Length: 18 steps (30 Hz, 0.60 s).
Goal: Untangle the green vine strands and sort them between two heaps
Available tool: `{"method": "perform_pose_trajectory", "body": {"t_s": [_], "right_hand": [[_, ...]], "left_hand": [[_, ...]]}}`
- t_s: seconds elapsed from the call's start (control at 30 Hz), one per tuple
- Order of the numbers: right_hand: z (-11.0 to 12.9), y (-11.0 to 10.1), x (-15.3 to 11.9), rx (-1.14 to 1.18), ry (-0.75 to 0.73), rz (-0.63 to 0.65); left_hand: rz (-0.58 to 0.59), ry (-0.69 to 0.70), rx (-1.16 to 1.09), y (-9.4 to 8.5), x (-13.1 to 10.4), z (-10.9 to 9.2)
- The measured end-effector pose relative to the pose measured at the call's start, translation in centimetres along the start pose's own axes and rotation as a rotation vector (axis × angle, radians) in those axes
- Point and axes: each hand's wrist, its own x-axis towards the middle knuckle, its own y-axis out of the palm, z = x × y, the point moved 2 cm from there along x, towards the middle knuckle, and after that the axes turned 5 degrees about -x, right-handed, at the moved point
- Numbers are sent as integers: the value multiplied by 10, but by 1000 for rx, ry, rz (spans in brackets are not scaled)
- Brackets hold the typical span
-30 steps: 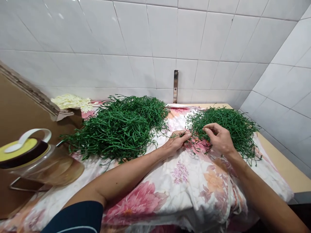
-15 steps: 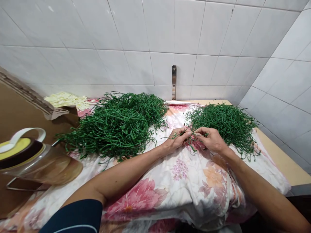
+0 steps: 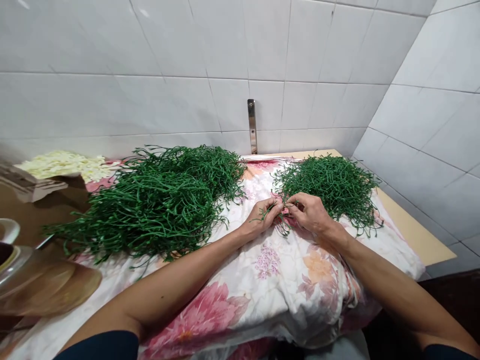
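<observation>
My left hand (image 3: 262, 217) pinches a small green stem (image 3: 267, 212), thin and branching like an artificial plant stem, with its ends poking out past the fingers. Close against it, my right hand (image 3: 308, 212) has thumb and fingers pressed together at the same stem's other end; the exact grip is partly hidden by the fingers. To the left spreads a large heap of dark green stems (image 3: 150, 200). A smaller heap of green stems (image 3: 330, 185) lies just beyond my right hand. Both heaps rest on a flowered cloth (image 3: 285, 295).
A clear jar (image 3: 56, 282) with brown contents stands at the lower left, beside a cardboard box (image 3: 45, 210). Pale yellow pieces (image 3: 67, 166) are piled at the back left. A metal bracket (image 3: 252, 127) is fixed to the tiled wall (image 3: 180, 105) behind.
The view has swung slightly to the right, so everything sits further left. Both hands stay together at the stem, with only small finger movements.
</observation>
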Motion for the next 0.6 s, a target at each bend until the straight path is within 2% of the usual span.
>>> {"method": "perform_pose_trajectory", "body": {"t_s": [0.13, 0.27, 0.43, 0.6], "right_hand": [[2, 2, 0, -85, -18, -34], [7, 3, -1, -155, -53, -41], [10, 3, -1, -64, -99, -22], [7, 6, -1, 26, -107, -13]], "left_hand": [[-4, -1, 26, 0, 2, 0], [-5, -44, -53, 2, 0, -4], [-18, -90, -137, 2, -2, -3], [-98, -51, -63, -2, 0, 2]]}}
